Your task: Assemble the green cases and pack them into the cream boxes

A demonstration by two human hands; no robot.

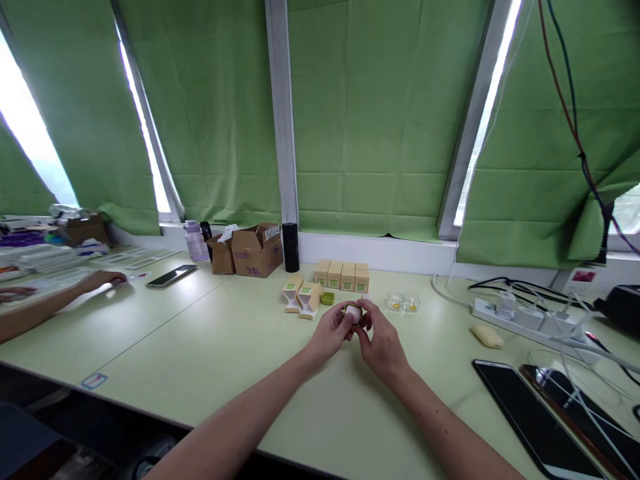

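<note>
My left hand (pixel 327 337) is wrapped round a small rounded white piece with a dark, yellowish rim (pixel 353 313); its exact kind is too small to tell. The fingers of my right hand (pixel 384 343) close on the same piece from the right, partly hiding it. Just beyond my left hand sits a small green square container (pixel 328 298). Two opened small cartons (pixel 309 299) lie to the left of it. Behind them, several closed small tan boxes (pixel 341 276) stand in a row. A clear plastic holder (pixel 403 303) with two yellow-centred cups is to the right.
Cardboard boxes (pixel 258 251) and a black cylinder (pixel 291 247) stand at the back. A power strip (pixel 530 321) with cables, a yellow oval object (pixel 487 336) and a tablet (pixel 530 417) lie right. Another person's hand (pixel 103 280) and a phone (pixel 173 276) are left.
</note>
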